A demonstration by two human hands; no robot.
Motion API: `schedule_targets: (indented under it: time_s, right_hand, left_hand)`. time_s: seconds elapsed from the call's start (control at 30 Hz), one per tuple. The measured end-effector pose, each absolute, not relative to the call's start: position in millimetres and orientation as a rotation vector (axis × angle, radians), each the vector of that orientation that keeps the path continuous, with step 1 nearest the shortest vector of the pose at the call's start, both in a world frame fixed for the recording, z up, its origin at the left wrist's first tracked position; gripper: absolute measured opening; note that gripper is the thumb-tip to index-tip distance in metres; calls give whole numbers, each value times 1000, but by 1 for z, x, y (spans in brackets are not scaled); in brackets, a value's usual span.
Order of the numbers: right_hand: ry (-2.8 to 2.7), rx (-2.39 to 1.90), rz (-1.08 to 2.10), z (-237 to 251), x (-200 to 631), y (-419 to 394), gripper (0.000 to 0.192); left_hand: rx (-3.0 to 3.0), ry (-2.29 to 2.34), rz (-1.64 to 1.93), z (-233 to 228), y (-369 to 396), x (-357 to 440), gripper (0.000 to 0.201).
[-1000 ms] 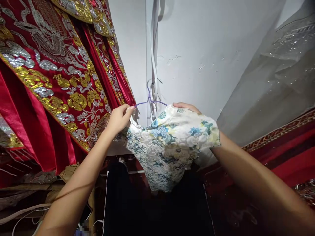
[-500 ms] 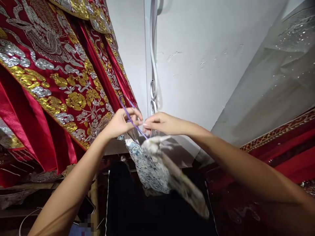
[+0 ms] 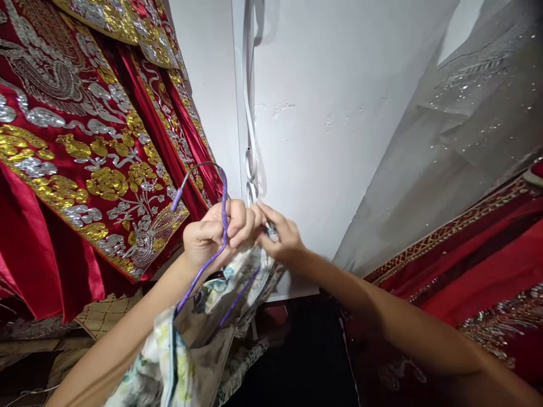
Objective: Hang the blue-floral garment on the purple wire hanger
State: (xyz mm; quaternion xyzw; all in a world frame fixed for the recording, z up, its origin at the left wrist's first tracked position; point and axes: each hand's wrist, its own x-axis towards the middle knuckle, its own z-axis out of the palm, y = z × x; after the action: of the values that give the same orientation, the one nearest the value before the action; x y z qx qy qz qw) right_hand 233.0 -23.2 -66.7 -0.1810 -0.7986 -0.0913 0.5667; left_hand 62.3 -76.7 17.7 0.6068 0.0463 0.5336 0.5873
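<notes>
Hanger [image 3: 211, 249] is clamped in left hand [image 3: 212, 234], long axis slanting down-left; dress [image 3: 190, 345] top is pinched by right hand [image 3: 280, 240], touching left.

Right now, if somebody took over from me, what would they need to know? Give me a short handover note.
Left hand: grip shut on the purple hanger, hook pointing up beside the red embroidered robes.
Right hand: fingertips pinching the top of the floral garment right by the left hand; what exactly it pinches is hidden.
Garment: hangs below the hands, bunched and draped over the left forearm, hanger arms partly inside it.
Done: hanger and garment both in hand.
Left: the garment is not sitting straight on the hanger, and the hanger is not hung anywhere.
</notes>
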Motion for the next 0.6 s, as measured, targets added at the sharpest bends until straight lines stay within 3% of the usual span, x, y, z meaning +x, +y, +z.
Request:
schedule_targets:
  time_s: [0.1, 0.17, 0.27, 0.37, 0.5, 0.6]
  right_hand:
    - [-1893, -481, -132, -54, 260, -16, 36]
    - [-1791, -625, -84, -48, 279, -12, 23]
    - [-1543, -878, -4, -43, 310, -2, 24]
    - [-1488, -1021, 71, -38, 338, 11, 29]
    - [-1581, -1107, 175, -22, 350, 27, 30]
    - [-1704, -1136, 223, -9, 336, 28, 34]
  left_hand:
    - [1363, 179, 1305, 20, -62, 59, 4]
    - [1310, 307, 1245, 19, -51, 52, 19]
    - [1219, 479, 1146, 11, -39, 37, 31]
    - [1098, 514, 1283, -3, -33, 22, 37]
    - [936, 548, 1401, -26, -38, 11, 65]
    - [891, 670, 1557, -49, -51, 10, 61]
